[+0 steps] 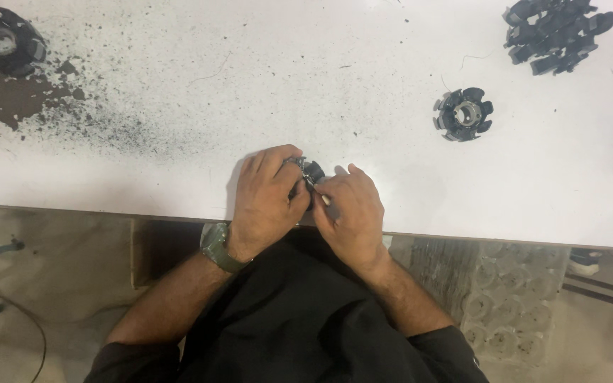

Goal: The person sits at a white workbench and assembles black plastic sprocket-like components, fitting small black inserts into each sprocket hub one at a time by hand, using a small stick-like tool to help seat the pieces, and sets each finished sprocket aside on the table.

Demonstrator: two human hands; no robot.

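Observation:
My left hand [267, 195] and my right hand [349, 209] meet at the front edge of a white table [179, 163]. Between them they grip a small black round part with metal bits [311, 172], mostly hidden by my fingers. My right hand also pinches a thin light-tipped piece [325, 200] against that part. A green watch [218, 248] sits on my left wrist.
A black toothed ring with a metal centre [463, 114] lies to the right, a pile of similar black parts [558, 34] at the far right, another [0, 41] at the far left. Dark dust speckles [94, 120] cover the table's left. A patterned tray [512, 305] lies below.

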